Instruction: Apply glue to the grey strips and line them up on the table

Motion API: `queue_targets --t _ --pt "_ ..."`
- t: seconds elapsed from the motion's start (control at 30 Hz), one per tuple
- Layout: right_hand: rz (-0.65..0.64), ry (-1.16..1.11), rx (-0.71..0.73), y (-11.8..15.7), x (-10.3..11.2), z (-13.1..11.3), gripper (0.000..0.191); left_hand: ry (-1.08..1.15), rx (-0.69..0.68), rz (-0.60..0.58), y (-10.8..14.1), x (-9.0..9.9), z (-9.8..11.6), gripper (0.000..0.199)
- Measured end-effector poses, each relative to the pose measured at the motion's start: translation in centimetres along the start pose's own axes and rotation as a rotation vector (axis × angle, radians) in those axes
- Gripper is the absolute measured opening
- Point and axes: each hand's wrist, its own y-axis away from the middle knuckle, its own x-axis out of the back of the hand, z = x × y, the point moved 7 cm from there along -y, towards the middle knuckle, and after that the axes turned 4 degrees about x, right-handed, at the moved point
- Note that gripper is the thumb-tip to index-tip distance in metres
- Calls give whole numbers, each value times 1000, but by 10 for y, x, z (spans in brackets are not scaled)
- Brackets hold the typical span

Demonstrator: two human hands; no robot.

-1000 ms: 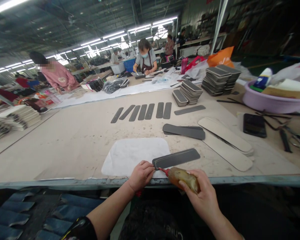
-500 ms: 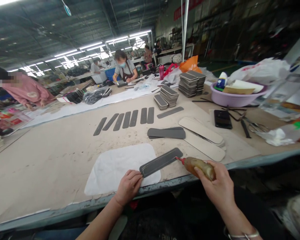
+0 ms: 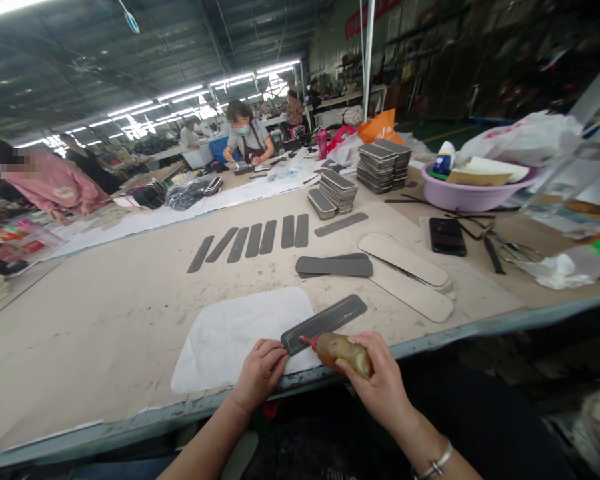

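My right hand (image 3: pixel 380 373) is wrapped round a glue bottle (image 3: pixel 343 353) with a red nozzle, tilted so its tip meets the near end of a dark grey strip (image 3: pixel 330 319). A thin pale line runs along the strip's edges. My left hand (image 3: pixel 261 372) pinches the strip's near left corner between thumb and fingers. Partly under the strip lies a white sheet (image 3: pixel 230 333) at the table's front edge. Just beyond are two overlapping grey strips (image 3: pixel 335 266) and a fanned pile of cream strips (image 3: pixel 405 263).
Several grey strips (image 3: pixel 267 237) lie in a row further back, with stacked strips (image 3: pixel 339 191) behind. To the right are a black phone (image 3: pixel 447 237), scissors (image 3: pixel 517 251) and a purple basin (image 3: pixel 470 195). Co-workers (image 3: pixel 250 137) stand across the table.
My right hand has brought the glue bottle leftward, from the strip's far right end to its near left end. My left hand stays at the same corner.
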Motion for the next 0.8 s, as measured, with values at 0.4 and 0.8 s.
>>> queue_targets --t 0.4,0.8 --pt "303 407 -45 -12 84 38 31 5 26 -24 -2 -2 1 13" --pt "178 165 -147 -7 55 43 32 -16 3 -36 -1 -3 2 13"
